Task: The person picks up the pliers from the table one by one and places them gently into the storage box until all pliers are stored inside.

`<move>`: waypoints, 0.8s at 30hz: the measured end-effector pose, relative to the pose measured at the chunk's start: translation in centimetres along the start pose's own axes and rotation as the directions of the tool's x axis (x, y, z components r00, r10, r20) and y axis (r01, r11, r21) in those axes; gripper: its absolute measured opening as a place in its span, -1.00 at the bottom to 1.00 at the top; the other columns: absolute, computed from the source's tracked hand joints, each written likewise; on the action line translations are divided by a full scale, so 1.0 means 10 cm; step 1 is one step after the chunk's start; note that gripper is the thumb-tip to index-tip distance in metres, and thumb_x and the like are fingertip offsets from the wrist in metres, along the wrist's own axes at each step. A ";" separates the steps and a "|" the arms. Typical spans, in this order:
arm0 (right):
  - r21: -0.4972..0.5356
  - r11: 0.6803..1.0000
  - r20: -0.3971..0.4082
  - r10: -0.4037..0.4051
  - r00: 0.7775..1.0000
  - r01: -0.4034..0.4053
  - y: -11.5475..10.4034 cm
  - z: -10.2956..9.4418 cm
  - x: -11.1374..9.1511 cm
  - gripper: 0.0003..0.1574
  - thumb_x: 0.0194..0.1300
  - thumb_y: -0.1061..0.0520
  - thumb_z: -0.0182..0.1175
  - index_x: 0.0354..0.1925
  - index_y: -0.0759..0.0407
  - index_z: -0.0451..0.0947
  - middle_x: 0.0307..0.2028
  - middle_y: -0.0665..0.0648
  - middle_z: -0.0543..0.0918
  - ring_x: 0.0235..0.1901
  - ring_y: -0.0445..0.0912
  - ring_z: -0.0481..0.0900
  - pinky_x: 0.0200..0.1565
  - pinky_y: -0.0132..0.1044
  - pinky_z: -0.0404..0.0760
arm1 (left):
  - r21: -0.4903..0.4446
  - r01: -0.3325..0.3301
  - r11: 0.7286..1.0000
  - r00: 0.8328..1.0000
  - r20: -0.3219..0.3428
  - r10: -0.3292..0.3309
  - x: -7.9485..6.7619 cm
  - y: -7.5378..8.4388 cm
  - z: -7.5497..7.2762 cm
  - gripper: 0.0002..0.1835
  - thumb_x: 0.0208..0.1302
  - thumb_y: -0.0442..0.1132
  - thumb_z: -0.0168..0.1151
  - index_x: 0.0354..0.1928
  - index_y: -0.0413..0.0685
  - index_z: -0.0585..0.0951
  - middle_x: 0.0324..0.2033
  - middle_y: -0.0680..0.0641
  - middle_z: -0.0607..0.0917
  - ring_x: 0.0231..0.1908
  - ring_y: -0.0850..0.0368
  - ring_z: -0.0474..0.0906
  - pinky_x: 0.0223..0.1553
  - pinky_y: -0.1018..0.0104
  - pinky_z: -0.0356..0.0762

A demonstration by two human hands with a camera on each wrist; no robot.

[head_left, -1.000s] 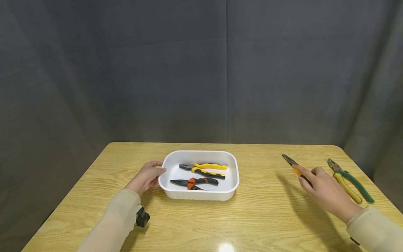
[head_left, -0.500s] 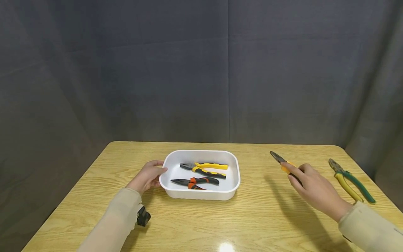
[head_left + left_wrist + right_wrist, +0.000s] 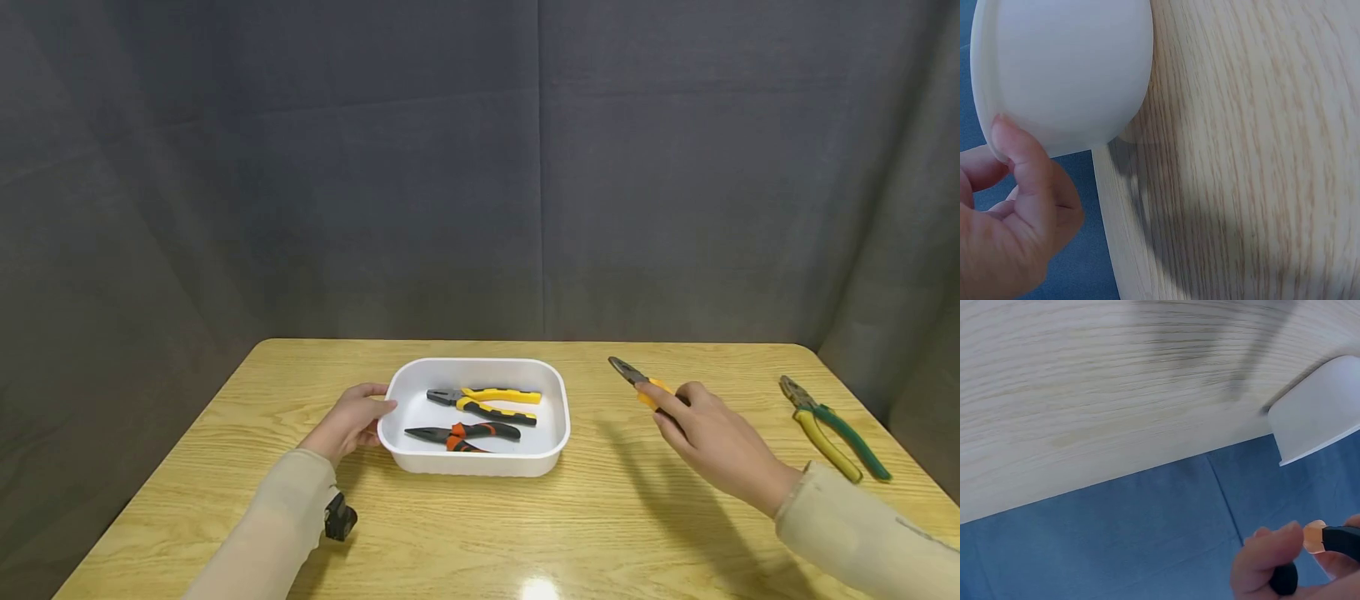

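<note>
My left hand (image 3: 352, 421) pinches the left rim of a white plastic tray (image 3: 480, 464), thumb over the edge; the left wrist view shows the thumb (image 3: 1025, 156) on the tray's outer wall (image 3: 1072, 75). Inside the tray lie yellow-and-black combination pliers (image 3: 487, 400) and, nearer me, red-and-black long-nose pliers (image 3: 457, 433). To the right of the tray my right hand (image 3: 712, 437) grips orange-and-black pliers (image 3: 630, 371) by the handles, raised over the table with the dark nose pointing up and left. In the right wrist view the hand (image 3: 1272, 556) is partly cut off at the lower edge.
Green-and-yellow pliers (image 3: 828, 429) lie on the wooden table (image 3: 600, 533) near its right edge. A dark curtain (image 3: 420, 183) hangs behind the table. A small black wrist camera (image 3: 340, 517) is strapped to the left sleeve.
My right hand has moved left toward the tray, carrying the orange-and-black pliers; its shadow moved along. The left hand and the tray have stayed in place.
</note>
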State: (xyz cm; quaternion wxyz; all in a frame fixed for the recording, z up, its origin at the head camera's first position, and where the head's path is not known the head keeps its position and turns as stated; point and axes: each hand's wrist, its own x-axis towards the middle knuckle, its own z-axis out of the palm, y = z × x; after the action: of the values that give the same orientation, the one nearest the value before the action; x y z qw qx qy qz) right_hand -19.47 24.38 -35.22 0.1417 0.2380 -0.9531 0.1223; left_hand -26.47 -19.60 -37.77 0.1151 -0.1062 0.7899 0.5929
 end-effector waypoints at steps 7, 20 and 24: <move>0.010 0.999 0.001 -0.036 0.999 0.036 -0.10 0.02 0.05 -0.51 0.47 0.10 0.07 0.33 0.04 0.39 -0.35 0.01 0.35 -0.50 -0.19 0.17 -0.51 -0.34 0.24 | 0.000 -0.004 1.000 1.000 0.000 0.004 0.01 -0.01 0.01 -0.55 0.41 -0.38 0.07 0.27 -0.40 0.30 -0.43 -0.14 0.61 -0.64 0.23 0.47 -0.62 0.46 0.42; 0.032 0.997 -0.015 -0.075 0.997 0.076 -0.26 0.10 0.13 -0.51 0.46 0.13 0.08 0.32 0.04 0.41 -0.35 0.01 0.31 -0.48 -0.19 0.18 -0.45 -0.34 0.27 | 0.016 -0.002 1.000 1.000 0.007 0.002 -0.04 -0.03 -0.02 -0.51 0.41 -0.38 0.07 0.30 -0.42 0.27 -0.47 -0.09 0.57 -0.62 0.23 0.45 -0.60 0.46 0.44; 0.034 0.996 -0.006 -0.080 0.997 0.080 -0.27 0.11 0.12 -0.51 0.46 0.13 0.07 0.32 0.04 0.41 -0.34 0.03 0.33 -0.48 -0.18 0.18 -0.48 -0.34 0.27 | 0.016 -0.002 1.000 1.000 0.017 0.002 -0.03 0.00 0.01 -0.50 0.41 -0.38 0.07 0.31 -0.43 0.25 -0.45 -0.11 0.58 -0.60 0.22 0.47 -0.59 0.45 0.45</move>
State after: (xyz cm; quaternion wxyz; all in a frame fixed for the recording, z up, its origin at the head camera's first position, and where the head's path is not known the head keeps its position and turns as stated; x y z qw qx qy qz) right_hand -19.40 21.17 -35.42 0.1444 0.2780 -0.9402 0.1336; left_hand -26.18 -19.50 -37.71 0.1220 -0.0993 0.7939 0.5874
